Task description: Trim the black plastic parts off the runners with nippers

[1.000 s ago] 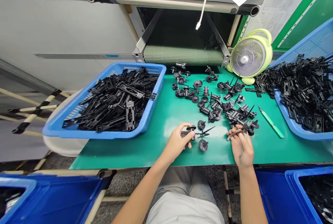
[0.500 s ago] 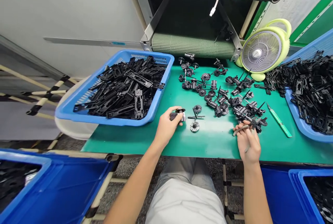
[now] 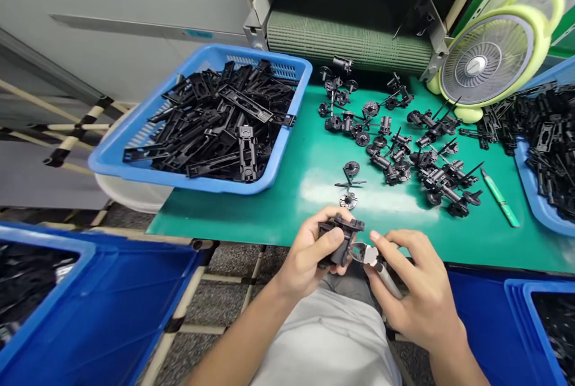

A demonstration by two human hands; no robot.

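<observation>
My left hand (image 3: pixel 309 248) grips a black plastic part (image 3: pixel 339 239) above the table's front edge. In my right hand (image 3: pixel 413 284) is a pair of nippers (image 3: pixel 371 256) with bare metal jaws and a greyish handle. The jaws reach to the right side of the part; whether they touch it I cannot tell. Just beyond my hands, a moulded black piece (image 3: pixel 351 168) with round discs and thin runners lies on the green tabletop (image 3: pixel 300 194). Behind it to the right spreads a cluster of similar black mouldings (image 3: pixel 390 158).
A blue basket (image 3: pixel 224 188) of long black parts stands at left, another blue basket (image 3: pixel 536 194) at right. A green-handled knife (image 3: pixel 501 197) lies near the right one. Further back are a yellow-green fan (image 3: pixel 487 63) and a conveyor belt (image 3: pixel 350 39). Blue bins flank me below.
Both hands have come together toward my body, the right moving left from the cluster. The nippers' metal jaws now show beside the held part. The camera view has tilted down.
</observation>
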